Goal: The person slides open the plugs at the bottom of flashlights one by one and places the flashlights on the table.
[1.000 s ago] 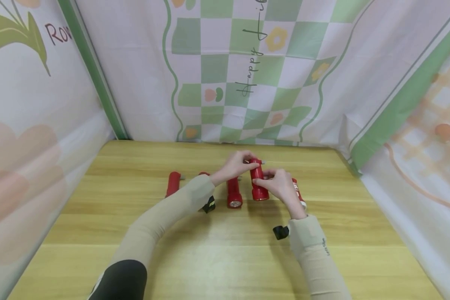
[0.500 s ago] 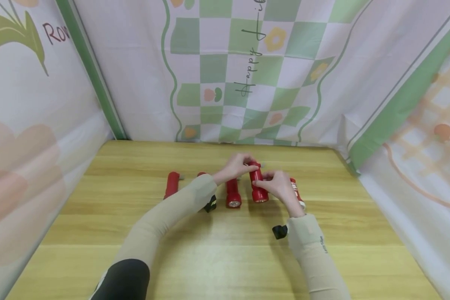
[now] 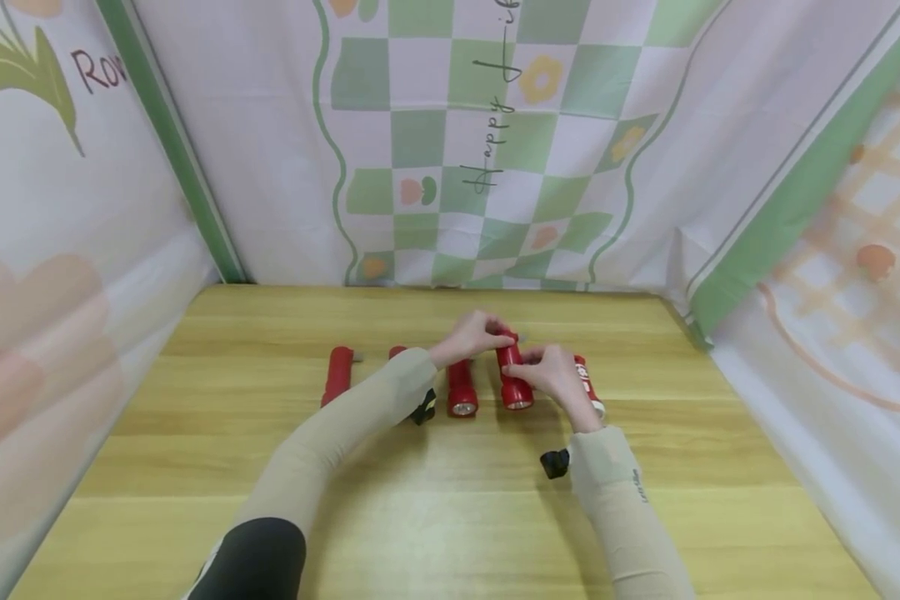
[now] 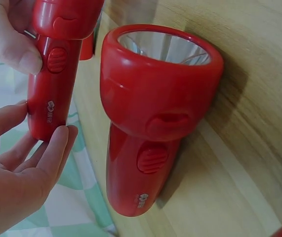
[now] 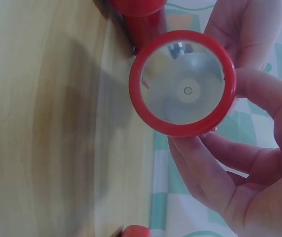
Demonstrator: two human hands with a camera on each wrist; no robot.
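Both my hands hold one red flashlight (image 3: 514, 385) close over the wooden table, its lens end toward me. My left hand (image 3: 474, 335) pinches the tail end between thumb and fingers. The right hand (image 3: 557, 373) grips the body just behind the wider head, thumb on one side. In the left wrist view a ribbed switch (image 4: 58, 60) shows on the body of this flashlight. From the right wrist, its round clear lens (image 5: 187, 91) is seen straight on. Immediately left of it lies another red flashlight (image 3: 462, 390), lens toward me.
Further left lies a red flashlight (image 3: 337, 373); another (image 3: 397, 351) is mostly hidden by my left sleeve. A red item with white markings (image 3: 588, 388) lies behind my right wrist. Black pieces at the wrists (image 3: 555, 463) hang over the table. Printed cloth (image 3: 457, 167) borders the back.
The held flashlight has come down slightly and its lens has tipped further into view. Both hands keep their hold. The head view has shifted a little.
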